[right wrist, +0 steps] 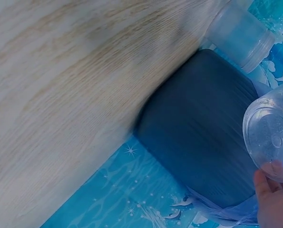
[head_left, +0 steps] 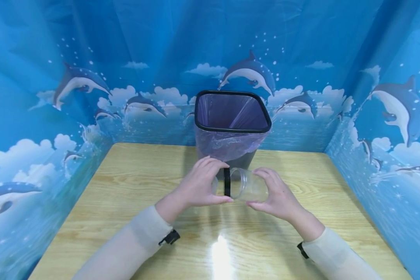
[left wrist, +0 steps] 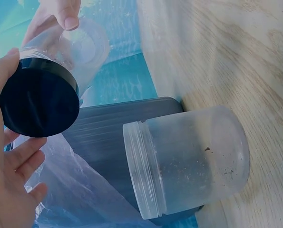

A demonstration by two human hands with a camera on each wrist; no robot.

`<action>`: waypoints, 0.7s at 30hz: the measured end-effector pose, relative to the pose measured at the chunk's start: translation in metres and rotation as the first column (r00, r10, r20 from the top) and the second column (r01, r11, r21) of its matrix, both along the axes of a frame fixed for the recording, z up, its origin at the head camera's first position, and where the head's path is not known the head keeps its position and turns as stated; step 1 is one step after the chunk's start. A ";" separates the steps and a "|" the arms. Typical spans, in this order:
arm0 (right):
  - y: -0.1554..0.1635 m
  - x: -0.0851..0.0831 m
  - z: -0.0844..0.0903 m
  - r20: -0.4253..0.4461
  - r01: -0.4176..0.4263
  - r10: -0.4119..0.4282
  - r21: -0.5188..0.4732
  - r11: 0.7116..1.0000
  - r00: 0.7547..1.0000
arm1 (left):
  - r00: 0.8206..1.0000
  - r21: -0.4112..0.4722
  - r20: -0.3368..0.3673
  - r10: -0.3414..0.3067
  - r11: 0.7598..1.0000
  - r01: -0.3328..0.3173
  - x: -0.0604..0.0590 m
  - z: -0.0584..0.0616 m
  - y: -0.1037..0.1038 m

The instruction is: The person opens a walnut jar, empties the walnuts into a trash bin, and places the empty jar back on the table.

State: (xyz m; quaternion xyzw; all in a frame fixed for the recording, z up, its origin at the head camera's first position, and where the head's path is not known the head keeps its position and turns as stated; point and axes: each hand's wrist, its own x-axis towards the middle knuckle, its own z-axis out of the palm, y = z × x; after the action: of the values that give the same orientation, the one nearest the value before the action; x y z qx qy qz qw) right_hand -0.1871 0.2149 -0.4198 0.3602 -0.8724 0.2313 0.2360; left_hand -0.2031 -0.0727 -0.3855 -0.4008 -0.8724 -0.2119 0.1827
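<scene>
My left hand (head_left: 201, 186) pinches the edge of a black round lid (left wrist: 39, 97) between thumb and fingers. Sideways in my right hand (head_left: 278, 196) is a clear plastic jar (head_left: 257, 188), its mouth facing the lid. Lid and mouth are close together; I cannot tell whether they touch. A second clear jar (left wrist: 193, 164) stands uncapped on the table, with dark specks inside. In the head view my left hand hides most of that jar. The right wrist view shows the held jar's base (right wrist: 274, 137) and some fingertips (right wrist: 262, 183).
Just beyond the hands a dark bin (right wrist: 198, 123) stands at the table's back, lined with a purple bag (head_left: 227, 146) under a black rim (head_left: 234, 130). The wooden table (head_left: 140, 171) is enclosed by blue dolphin-print curtains (head_left: 154, 42) at the back and sides.
</scene>
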 end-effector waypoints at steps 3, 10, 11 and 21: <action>0.000 0.000 0.001 0.001 0.001 -0.001 0.000 1.000 1.000 | 1.000 -0.008 -0.007 -0.006 1.000 0.006 -0.001 -0.001 0.001; 0.001 -0.002 0.000 0.002 0.007 -0.007 0.003 1.000 1.000 | 1.000 -0.033 -0.020 0.001 0.999 -0.002 -0.002 -0.002 0.004; 0.001 -0.002 -0.001 0.002 0.006 -0.006 0.005 1.000 1.000 | 1.000 -0.037 -0.021 0.004 0.999 -0.005 -0.002 -0.002 0.004; 0.002 -0.003 -0.004 0.002 0.002 -0.002 0.009 1.000 1.000 | 0.999 -0.043 -0.040 0.001 0.999 -0.003 -0.003 0.001 0.009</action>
State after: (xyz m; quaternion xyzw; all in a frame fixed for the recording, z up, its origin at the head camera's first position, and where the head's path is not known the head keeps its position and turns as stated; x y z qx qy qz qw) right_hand -0.1904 0.2172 -0.4234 0.3601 -0.8741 0.2272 0.2338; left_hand -0.2066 -0.0635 -0.3849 -0.4080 -0.8734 -0.1848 0.1913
